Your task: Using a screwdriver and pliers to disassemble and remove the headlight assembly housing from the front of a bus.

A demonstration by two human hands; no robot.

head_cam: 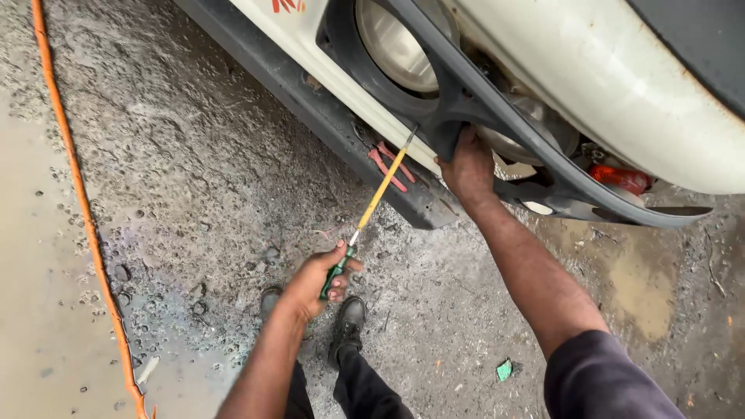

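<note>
My left hand [317,278] grips the green handle of a long screwdriver [378,195] with a yellow shaft. Its tip points up to the dark grey headlight frame [497,116] of a cream-coloured vehicle. My right hand [468,169] holds the lower part of that frame, which hangs loose from the body around two round headlights [396,46]. A pair of red-handled pliers [388,164] lies on the dark bumper [326,116] just under the screwdriver's tip.
An orange cable [85,217] runs along the wet, rough concrete ground on the left. My black shoes [349,322] stand below the hands. A small green scrap [504,370] lies on the ground. A red part [621,178] shows behind the frame at right.
</note>
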